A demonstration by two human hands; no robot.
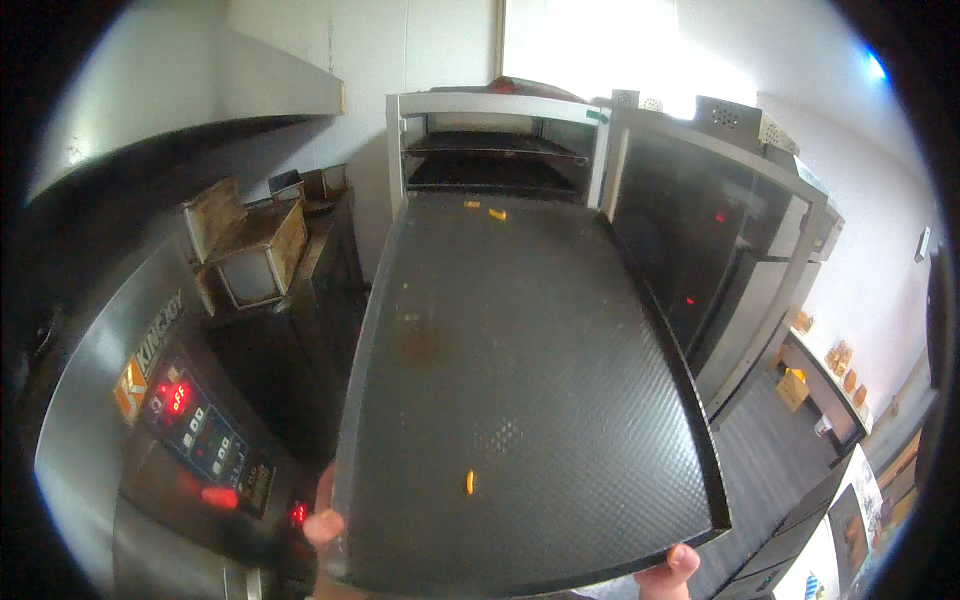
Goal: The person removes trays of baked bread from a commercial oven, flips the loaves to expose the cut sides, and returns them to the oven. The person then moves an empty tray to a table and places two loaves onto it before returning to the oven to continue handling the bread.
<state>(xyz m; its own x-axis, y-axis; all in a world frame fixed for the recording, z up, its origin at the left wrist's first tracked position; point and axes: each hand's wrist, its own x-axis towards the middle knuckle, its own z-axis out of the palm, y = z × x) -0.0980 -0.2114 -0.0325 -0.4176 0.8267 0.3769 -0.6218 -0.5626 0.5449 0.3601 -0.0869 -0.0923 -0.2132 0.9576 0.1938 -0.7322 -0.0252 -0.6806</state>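
Observation:
A large black baking tray point(525, 360) with a textured surface and a low rim fills the middle of the view. My left hand point(324, 525) grips its near left edge, thumb over the rim. At the near right corner my right hand point(670, 571) holds the rim, thumb on top and fingers hidden below. One yellow scrap point(470, 482) lies on the near part of the tray, and two more small scraps point(497, 215) lie at its far end. Straight ahead, the tray's far edge meets the front of a metal rack cabinet point(499, 105), where dark shelves or trays show inside.
At left is a Kingjoy oven with a lit control panel point(199, 420). Beyond it sit used metal loaf tins point(259, 255). A glass door point(675, 210) in a metal frame stands right of the rack. Farther right, a low shelf point(832, 367) bears baked goods above the grey floor point(772, 435).

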